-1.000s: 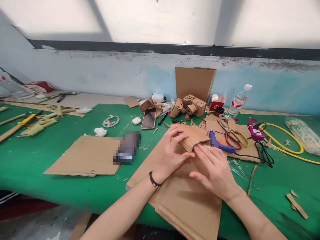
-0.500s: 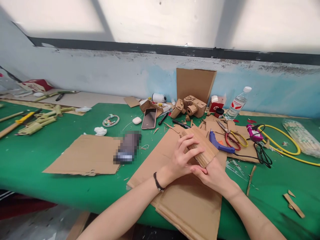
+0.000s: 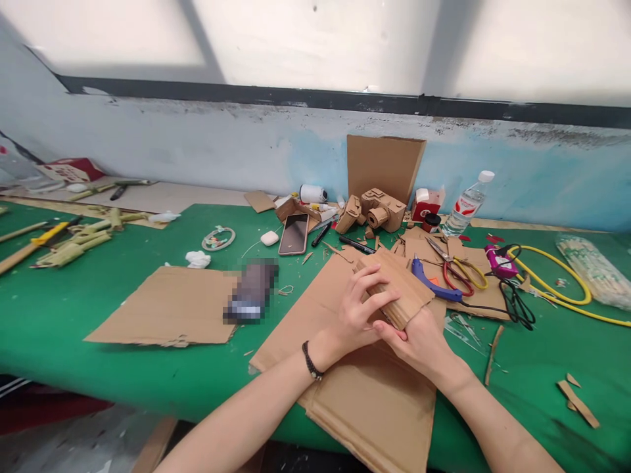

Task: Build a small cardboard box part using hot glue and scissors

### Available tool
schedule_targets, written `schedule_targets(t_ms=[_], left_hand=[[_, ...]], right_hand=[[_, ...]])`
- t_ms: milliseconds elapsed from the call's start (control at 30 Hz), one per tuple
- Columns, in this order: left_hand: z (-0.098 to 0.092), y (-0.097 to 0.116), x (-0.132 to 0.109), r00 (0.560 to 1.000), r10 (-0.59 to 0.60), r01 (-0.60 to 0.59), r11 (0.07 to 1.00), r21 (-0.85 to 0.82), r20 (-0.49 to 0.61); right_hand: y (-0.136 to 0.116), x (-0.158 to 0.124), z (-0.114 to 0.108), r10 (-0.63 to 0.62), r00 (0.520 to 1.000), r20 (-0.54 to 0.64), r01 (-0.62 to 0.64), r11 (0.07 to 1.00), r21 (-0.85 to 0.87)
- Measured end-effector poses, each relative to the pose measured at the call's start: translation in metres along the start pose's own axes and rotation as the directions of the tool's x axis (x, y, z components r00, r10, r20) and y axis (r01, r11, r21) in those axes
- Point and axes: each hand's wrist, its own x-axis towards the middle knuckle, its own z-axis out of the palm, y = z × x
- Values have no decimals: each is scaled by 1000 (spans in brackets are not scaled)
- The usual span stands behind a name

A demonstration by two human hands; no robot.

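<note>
Between my two hands is a folded piece of cardboard [image 3: 401,279] with ridged strips along its near side. The fingers of my left hand [image 3: 362,305] wrap over its left side, and a dark braided bracelet circles that wrist. My right hand [image 3: 419,341] grips the piece from below at its near right end; most of its fingers are hidden behind the cardboard. Beneath both hands lies a large cardboard sheet [image 3: 315,315]. Just right of the held piece rests a blue glue gun [image 3: 434,286], beside scissors [image 3: 451,263] with red and yellow handles.
Behind stand a cardboard camera model [image 3: 384,209] and a water bottle [image 3: 468,205]. A phone [image 3: 294,234] and a flat cardboard sheet [image 3: 167,305] lie to the left. At the right are a yellow cable [image 3: 566,263], a bag of sticks [image 3: 594,269] and cardboard scraps [image 3: 578,402].
The near right edge of the held cardboard piece has shifted slightly, sticking out a little further right. Both hands keep nearly the same place and hold.
</note>
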Motion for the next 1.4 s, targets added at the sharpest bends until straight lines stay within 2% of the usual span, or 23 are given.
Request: schedule_targets(t_ms=[167,333,567,733,867,967,1067,1133,1167,1233,1300,1367,1400], left_hand=[[-1,-2,-1,1000,-17,18,999,-36,14],[-1,-4,-3,998,13,-13,1000,-5,63],[-4,1,-1,998,34,-36,999,24,55],[-3,3,2,999,30,-30,1000,-4,43],[0,-3,3,999,17,-16,1000,-23,46],[-5,-9,5,998,-31,33,999,-27,59],[-18,-18,11,988,-154,154,988,-22,8],[-27,-25,15,959,-270,268,963,-34,-81],[-31,-28,17,932,-335,331,942,-52,-136],[-37,-32,20,857,-459,442,889,-122,-236],[-41,-34,22,783,-547,504,837,-215,-296],[-42,-32,23,742,-593,517,803,-297,-313],[-42,-31,23,731,-610,519,789,-330,-307]], right_hand=[[-2,0,1,5,1000,-15,-5,1000,22],[0,-4,7,52,998,44,-55,995,82],[5,-9,12,39,999,12,-40,992,118],[2,-7,10,17,1000,-11,-16,995,103],[6,-3,3,26,999,21,-28,993,111],[12,2,-6,-25,998,64,19,995,99],[19,7,-19,-128,991,48,122,987,104],[23,7,-26,-164,985,-47,168,980,111],[26,6,-28,-141,983,-120,154,983,105],[32,3,-33,6,958,-287,19,996,85],[39,0,-35,221,893,-392,-194,975,109],[47,0,-35,343,824,-451,-295,939,177],[51,1,-34,366,811,-457,-295,929,223]])
